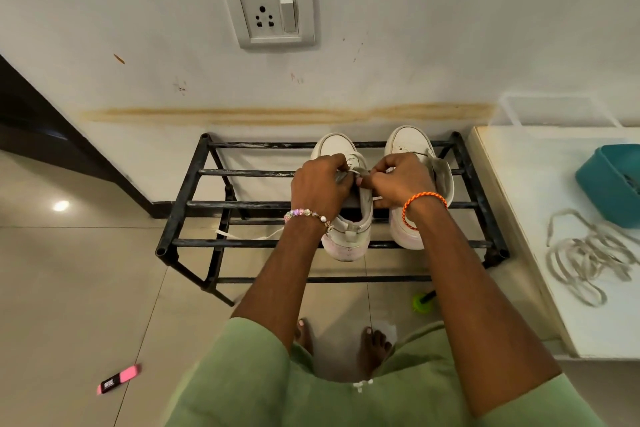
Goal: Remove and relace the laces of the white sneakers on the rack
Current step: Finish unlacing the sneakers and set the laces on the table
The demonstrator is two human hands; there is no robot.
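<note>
Both hands (360, 180) pinch the left sneaker's (346, 204) lace (353, 173).

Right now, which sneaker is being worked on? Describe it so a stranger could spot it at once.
Find the black metal rack under the wall socket; two white sneakers stand on it side by side. It is the left sneaker, with the left hand and the right hand pinching lace over its tongue. Unlike the right sneaker, a lace end trails from it.

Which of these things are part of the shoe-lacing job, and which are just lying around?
Part of the job:
left sneaker
right sneaker
rack
loose laces on the white counter
left hand
right hand

Just lying about:
teal tub
pink marker
wall socket
</note>
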